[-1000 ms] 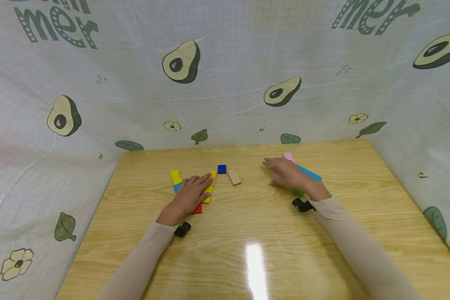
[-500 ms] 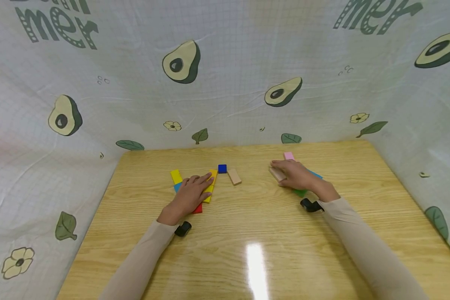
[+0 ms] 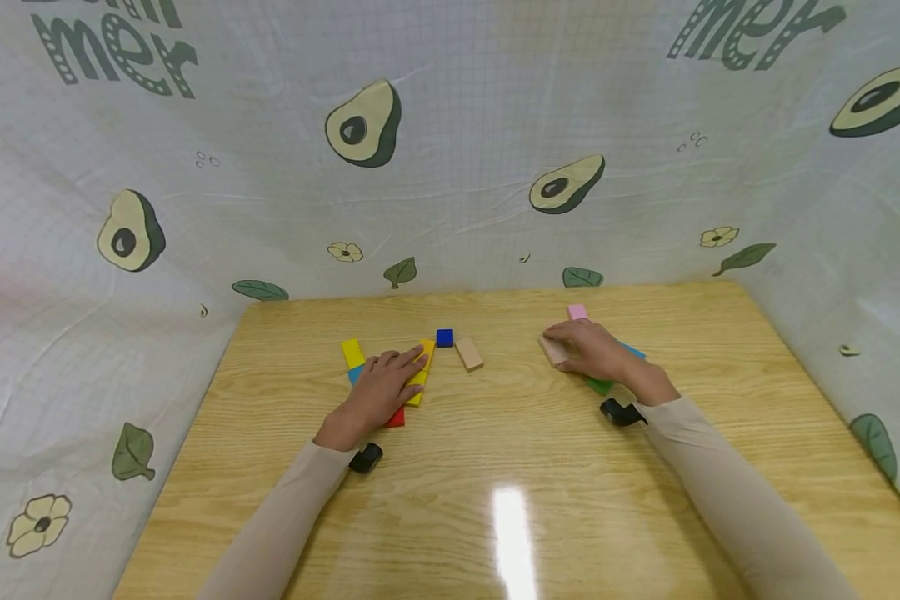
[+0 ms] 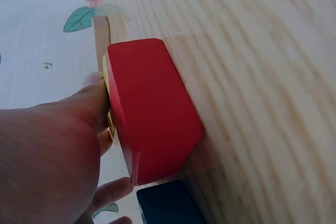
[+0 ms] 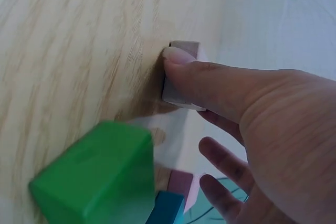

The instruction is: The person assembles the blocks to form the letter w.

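In the head view my left hand point(image 3: 375, 396) rests spread over a group of coloured blocks. Its fingers lie across an orange block point(image 3: 427, 348) and a yellow block point(image 3: 416, 398), while a red block point(image 4: 149, 108) shows beside the thumb in the left wrist view. Partly covered by that hand is a blue block point(image 3: 356, 373), touching another yellow block point(image 3: 352, 353). On the right side, my right hand point(image 3: 598, 350) pinches a plain wooden block point(image 5: 181, 90) between thumb and fingers, low at the tabletop. A green block point(image 5: 100, 171) lies just below this hand.
Between the hands lie a dark blue cube point(image 3: 445, 337) and a second plain wooden block point(image 3: 468, 354). Behind the right hand are a pink block point(image 3: 577, 312) and a long blue block point(image 3: 633, 350). A patterned cloth point(image 3: 465, 208) borders the table's back and sides.
My right hand has shifted slightly right and back toward me, and now pinches the plain wooden block, which was hidden under it at first. The left hand stays where it was.
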